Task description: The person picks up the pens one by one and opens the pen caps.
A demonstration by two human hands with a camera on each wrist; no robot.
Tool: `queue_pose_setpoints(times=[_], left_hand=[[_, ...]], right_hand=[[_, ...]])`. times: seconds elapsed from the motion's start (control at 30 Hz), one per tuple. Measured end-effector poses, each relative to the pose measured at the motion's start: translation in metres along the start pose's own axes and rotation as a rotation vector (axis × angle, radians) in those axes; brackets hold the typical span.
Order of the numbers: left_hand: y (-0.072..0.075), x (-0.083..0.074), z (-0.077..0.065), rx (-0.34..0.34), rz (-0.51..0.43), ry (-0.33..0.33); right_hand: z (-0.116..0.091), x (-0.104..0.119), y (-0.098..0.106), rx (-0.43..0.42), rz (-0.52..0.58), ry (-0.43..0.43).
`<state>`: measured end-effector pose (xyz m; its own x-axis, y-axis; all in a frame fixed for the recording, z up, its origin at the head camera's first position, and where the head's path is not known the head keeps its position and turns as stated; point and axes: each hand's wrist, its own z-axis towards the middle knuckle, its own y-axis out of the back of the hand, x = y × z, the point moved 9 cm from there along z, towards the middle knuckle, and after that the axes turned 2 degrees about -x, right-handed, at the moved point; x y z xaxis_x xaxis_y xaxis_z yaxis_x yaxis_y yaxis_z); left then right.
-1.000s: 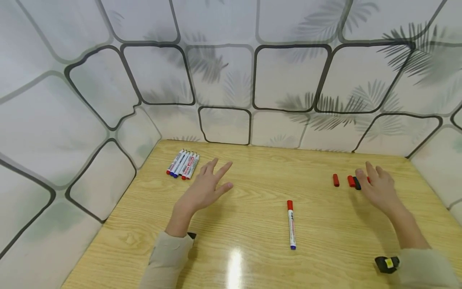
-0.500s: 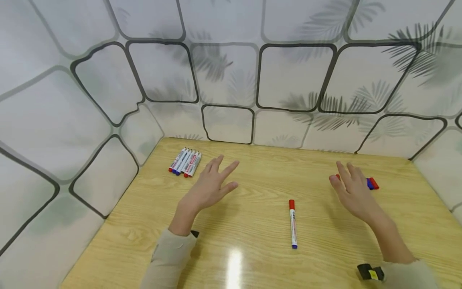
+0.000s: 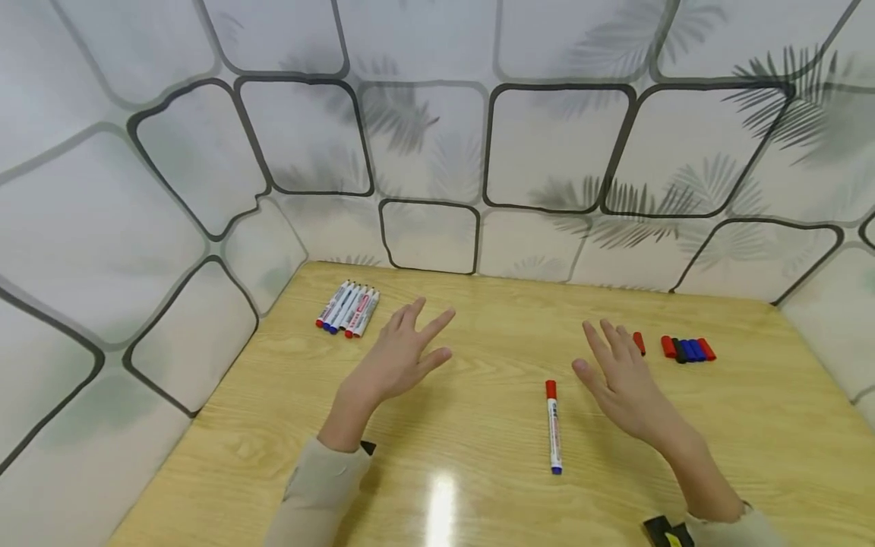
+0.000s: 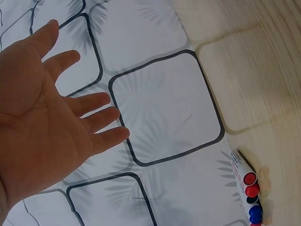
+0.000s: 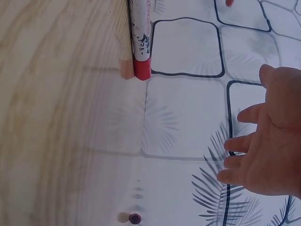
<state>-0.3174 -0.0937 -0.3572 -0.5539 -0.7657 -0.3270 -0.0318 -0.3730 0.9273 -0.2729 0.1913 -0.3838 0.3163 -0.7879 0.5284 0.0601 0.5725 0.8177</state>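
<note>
My left hand [image 3: 398, 353] hovers over the left middle of the table with fingers spread, holding nothing. Behind and left of it lies a row of uncapped whiteboard markers [image 3: 347, 308], white with red, blue and black ends. My right hand [image 3: 623, 386] is held over the table on the right, its fingers apart and nothing in it. Left of that hand lies a single whiteboard marker [image 3: 554, 429] with a red cap and a blue end. Just past the right fingers is a lone red marker cap [image 3: 639, 343]. The left wrist view shows an open palm [image 4: 51, 103].
Farther right, several red, black and blue marker caps [image 3: 689, 349] lie side by side. The wooden table [image 3: 478, 327] ends at a wall covering [image 3: 429, 235] with a stone and leaf pattern at the back and left. A light glare shows near the table's front.
My right hand has moved left, off the row of caps, which now show fully beside the lone red cap. The left hand has stayed nearly in place.
</note>
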Motion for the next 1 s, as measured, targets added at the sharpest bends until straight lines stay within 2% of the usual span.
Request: queue_pose_setpoints(times=[0.23, 0.57, 1.0], left_hand=[[-0.004, -0.007, -0.001, 0.013, 0.023, -0.019], [-0.028, -0.030, 0.002, 0.129, 0.036, -0.069], [-0.061, -0.069, 0.011, 0.268, 0.217, -0.056]], right_hand=[[0.000, 0.006, -0.007, 0.019, -0.008, 0.013], [-0.003, 0.005, -0.001, 0.039, 0.028, 0.007], [-0.008, 0.002, 0.003, 0.049, 0.023, 0.002]])
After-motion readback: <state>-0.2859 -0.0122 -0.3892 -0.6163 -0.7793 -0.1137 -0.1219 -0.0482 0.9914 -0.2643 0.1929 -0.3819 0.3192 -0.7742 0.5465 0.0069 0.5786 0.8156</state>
